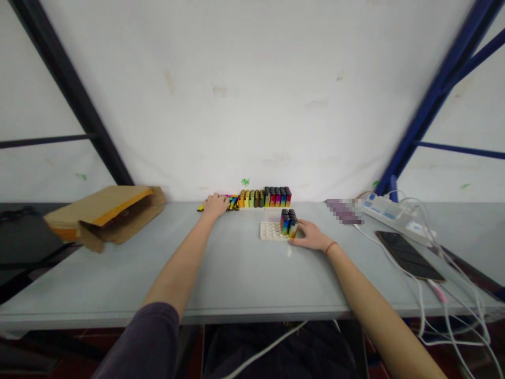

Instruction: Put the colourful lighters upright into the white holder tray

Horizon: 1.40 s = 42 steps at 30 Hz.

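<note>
Tray (269,230) only part-filled w/ lighters (288,221); our R hand (311,235) rests beside it, fingers loosely open. L hand (215,204) on loose lighters (233,203); we can't tell its grip.

A row of colourful lighters (264,198) stands upright at frame centre, and just below it a small cluster (288,221) fills the right end of the white tray (267,230).

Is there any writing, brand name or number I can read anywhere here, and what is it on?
No text can be read here.
Row of lighters at the wall: colourful prints, too small to read.
Power strip: blue labels, blurred.
Green mark on the wall: a scribble, not legible.
Patch beside the power strip: pixelated out.
Phone: dark screen, nothing showing.
</note>
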{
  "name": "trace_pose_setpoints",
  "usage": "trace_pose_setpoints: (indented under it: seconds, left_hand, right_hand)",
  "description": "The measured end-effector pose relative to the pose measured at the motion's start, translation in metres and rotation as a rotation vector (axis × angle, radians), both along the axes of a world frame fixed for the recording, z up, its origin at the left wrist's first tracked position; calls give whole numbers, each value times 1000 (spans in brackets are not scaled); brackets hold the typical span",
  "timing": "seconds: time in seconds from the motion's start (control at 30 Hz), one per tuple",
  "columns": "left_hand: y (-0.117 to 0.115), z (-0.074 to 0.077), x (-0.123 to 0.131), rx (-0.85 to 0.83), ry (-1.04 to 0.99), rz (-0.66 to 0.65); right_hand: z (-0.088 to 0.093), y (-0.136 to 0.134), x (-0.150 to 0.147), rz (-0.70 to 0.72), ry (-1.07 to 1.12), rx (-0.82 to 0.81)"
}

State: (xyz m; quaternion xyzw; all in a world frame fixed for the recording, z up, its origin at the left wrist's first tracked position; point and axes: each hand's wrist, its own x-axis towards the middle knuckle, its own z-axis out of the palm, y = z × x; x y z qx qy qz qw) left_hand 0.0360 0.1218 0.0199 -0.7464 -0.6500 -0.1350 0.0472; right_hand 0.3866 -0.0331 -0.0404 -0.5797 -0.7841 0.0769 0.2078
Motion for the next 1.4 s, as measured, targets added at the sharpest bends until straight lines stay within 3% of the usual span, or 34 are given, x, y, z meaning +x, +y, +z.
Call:
trace_pose_setpoints:
  seconds: [0.3, 0.7, 0.87, 1.2, 1.4]
  left_hand:
    - [-6, 3, 6, -56, 73, -43]
    - [5, -11, 6, -9, 47, -200]
    - [5, -11, -1, 17, 126, -162]
    - [7, -25, -29, 147, 109, -358]
    - [-6, -28, -37, 146, 118, -371]
  right_hand:
    - [0, -1, 0, 2, 4, 14]
    - [-2, -1, -2, -17, 5, 21]
    - [0, -1, -2, 12, 8, 15]
    - [-1, -1, -2, -8, -1, 23]
    - [-1, -1, -2, 1, 3, 33]
